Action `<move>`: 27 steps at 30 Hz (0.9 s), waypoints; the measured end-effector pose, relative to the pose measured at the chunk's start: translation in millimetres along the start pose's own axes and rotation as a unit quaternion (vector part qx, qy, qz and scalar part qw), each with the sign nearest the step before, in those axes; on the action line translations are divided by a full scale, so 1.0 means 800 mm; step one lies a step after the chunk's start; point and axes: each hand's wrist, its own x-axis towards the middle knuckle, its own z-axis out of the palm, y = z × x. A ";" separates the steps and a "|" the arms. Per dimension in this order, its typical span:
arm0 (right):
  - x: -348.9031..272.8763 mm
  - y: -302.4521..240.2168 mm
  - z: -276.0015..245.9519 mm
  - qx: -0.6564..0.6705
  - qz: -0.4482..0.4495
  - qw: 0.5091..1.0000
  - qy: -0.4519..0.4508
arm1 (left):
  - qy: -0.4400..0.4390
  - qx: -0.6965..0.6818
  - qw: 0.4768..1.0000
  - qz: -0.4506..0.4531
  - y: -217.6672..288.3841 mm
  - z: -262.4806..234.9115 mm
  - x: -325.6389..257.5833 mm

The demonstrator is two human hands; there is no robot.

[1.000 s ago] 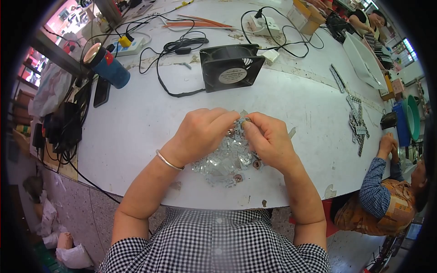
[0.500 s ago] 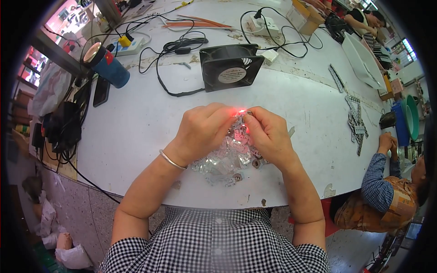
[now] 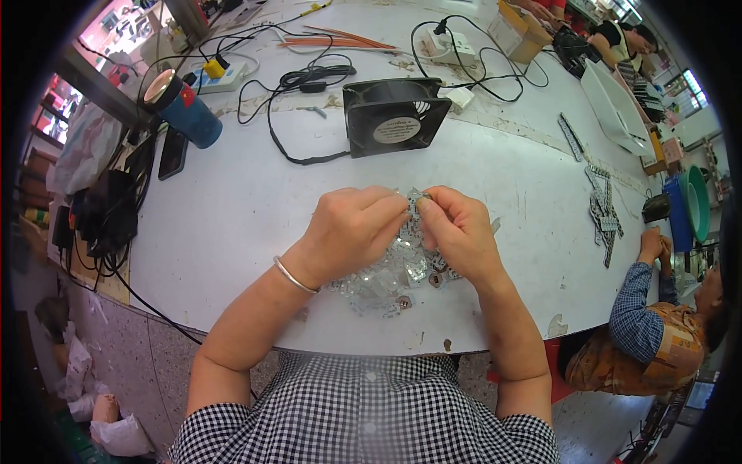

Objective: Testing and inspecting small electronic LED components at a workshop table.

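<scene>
Both hands meet over a loose heap of small clear-and-silver circuit boards (image 3: 379, 282) on the white table. Between my fingertips is one small circuit board (image 3: 414, 204), pale with dark parts and unlit. My right hand (image 3: 464, 232) pinches it between thumb and forefinger. My left hand (image 3: 352, 228), below which a silver bangle circles the wrist, is closed with its fingertips at the board's left side. Part of the board and of the heap is hidden behind my fingers. Round brown-centred pieces (image 3: 403, 302) lie at the heap's near edge.
Beyond my hands stands a black square fan (image 3: 396, 117) with its cable. A blue tumbler (image 3: 189, 116) and a phone (image 3: 172, 152) sit at left, by power strips and tangled cords. Linked metallic strips (image 3: 604, 205) lie at right. A co-worker (image 3: 653, 332) sits at the right edge.
The bright red light at my fingertips, and its red glow on the heap, has gone out. My hands have shifted only slightly.
</scene>
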 end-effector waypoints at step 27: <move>-0.011 -0.006 0.004 -0.098 -0.154 0.982 -0.044 | -0.153 -0.239 0.954 -0.091 0.006 -0.022 0.003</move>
